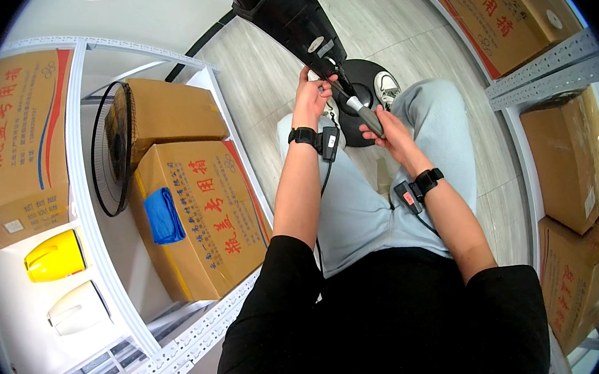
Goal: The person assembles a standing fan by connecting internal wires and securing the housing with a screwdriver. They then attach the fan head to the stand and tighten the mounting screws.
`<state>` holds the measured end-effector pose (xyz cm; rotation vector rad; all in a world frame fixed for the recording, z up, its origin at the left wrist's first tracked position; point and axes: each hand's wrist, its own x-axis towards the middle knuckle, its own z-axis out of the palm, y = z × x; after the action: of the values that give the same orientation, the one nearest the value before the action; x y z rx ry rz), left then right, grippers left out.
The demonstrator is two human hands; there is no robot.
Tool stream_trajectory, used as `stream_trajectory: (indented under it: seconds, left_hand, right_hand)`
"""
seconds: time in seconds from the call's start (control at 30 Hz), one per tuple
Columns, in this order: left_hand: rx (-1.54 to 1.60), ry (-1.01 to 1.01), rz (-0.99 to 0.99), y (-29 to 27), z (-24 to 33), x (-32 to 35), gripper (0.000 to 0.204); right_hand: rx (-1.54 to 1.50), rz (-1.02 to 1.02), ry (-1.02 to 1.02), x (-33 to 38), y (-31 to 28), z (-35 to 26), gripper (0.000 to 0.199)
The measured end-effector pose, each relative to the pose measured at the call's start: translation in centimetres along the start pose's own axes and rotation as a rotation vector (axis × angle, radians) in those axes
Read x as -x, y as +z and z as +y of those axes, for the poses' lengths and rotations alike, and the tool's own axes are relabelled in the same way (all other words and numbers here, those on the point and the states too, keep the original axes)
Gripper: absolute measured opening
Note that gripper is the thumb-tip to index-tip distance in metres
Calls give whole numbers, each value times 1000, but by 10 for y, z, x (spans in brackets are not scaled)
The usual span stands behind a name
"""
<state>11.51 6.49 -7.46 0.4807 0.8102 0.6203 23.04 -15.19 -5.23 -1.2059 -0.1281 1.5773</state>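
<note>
A black pedestal fan [286, 15] stands tilted before me, its round base [353, 133] on the floor between my shoes. My right hand [395, 137] is closed around the grey handle of a screwdriver [370, 118], whose shaft points up and left toward the lower end of the fan's body. Beside that end, my left hand [310, 101] has its fingers curled close to the screwdriver's tip. Whatever lies between those fingers is too small to make out.
Left, a white shelf [72, 139] holds cardboard boxes [201, 214], a round black fan guard [112, 148], a folded blue cloth [164, 216], a yellow cup-like piece [56, 256] and a white one [80, 308]. More boxes [566, 146] fill the right-hand shelf. Cables hang from both wrist straps.
</note>
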Motion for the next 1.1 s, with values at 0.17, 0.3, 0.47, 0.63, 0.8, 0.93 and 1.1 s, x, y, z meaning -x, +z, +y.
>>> stream_trajectory:
  seconds: [0.17,0.3,0.47,0.63,0.8,0.93,1.1]
  left_hand:
    - [7,-6,2,2,-1,0,66]
    - [17,-6,6,-1,-1,0,66]
    - [-8,-2,8,1,-2,-1,66]
    - [2,-5,-2,-4,-2,-3,65]
    - [14,3,-21,-5,-2,-3,64]
    - [17,2,-17,-4,-2,-1,64]
    - [7,10,-13,0,-2,1,69]
  right_hand:
    - [165,136,-184,-7,5,14,44]
    - [-35,35,59,-5,-1,4,44]
    - [104,164,-152,5,15,6,47]
    - [25,82,-40,-5,-1,7,45]
    - [31,37,5,4,5,-1,41]
    - [74,110,-145,6,14,3,39]
    - [0,90,-35,-8,-3,8,42]
